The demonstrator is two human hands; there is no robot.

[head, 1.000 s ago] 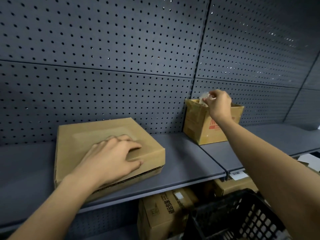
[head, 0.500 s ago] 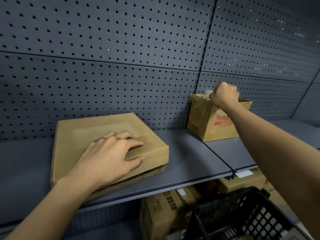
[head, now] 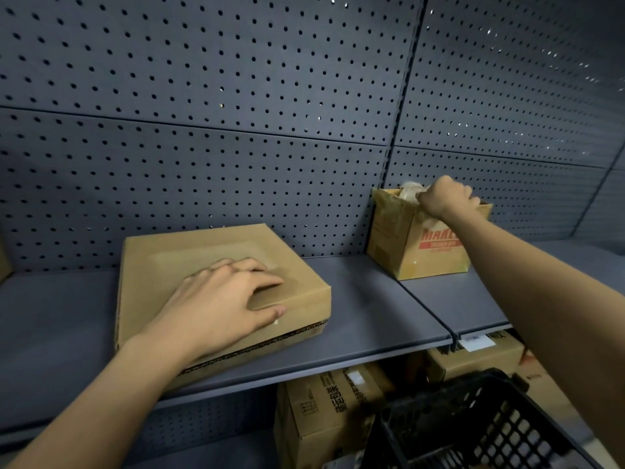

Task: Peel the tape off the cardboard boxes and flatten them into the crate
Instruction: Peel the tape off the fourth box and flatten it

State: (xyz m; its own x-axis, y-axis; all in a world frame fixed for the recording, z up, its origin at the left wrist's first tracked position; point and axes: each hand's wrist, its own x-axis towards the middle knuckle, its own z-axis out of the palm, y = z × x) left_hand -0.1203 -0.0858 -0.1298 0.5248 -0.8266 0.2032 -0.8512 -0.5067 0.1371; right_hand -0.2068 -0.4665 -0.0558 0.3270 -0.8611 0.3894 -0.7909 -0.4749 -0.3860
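- Brown cardboard: a flat box (head: pixel 189 265) lies closed on a grey shelf (head: pixel 372 309), left of centre, turned slightly askew to the shelf edge.
- The left hand (head: pixel 223 299) rests palm-down on the lid of the flat box, near its front right corner. The fingers are spread and fairly straight, and the thumb lies along the front edge of the lid.
- A small box (head: pixel 422 245) with red print stands upright on the shelf further back and to the right, close against the pegboard (head: pixel 236 96). Its top is open.
- The right hand (head: pixel 443 198) is at the open top of the small box, arm stretched out, with the fingers curled in.
- A pale crumpled wad of tape (head: pixel 411 191) sits at the top of the small box, touching the thumb side of the right hand. Whether the fingers pinch the tape or the box rim cannot be told.
- The two hands are well apart, one on each box.
- A black lattice crate (head: pixel 473 421) is at the bottom right, below the shelf and nearer the viewer.
- Count: two cardboard boxes on the shelf, one wad of tape, one crate, two hands.
- Two more lower boxes stand under the shelf: one (head: pixel 324 411) with black printed characters just left of the crate, the other (head: pixel 473 357) behind the crate with a white label.
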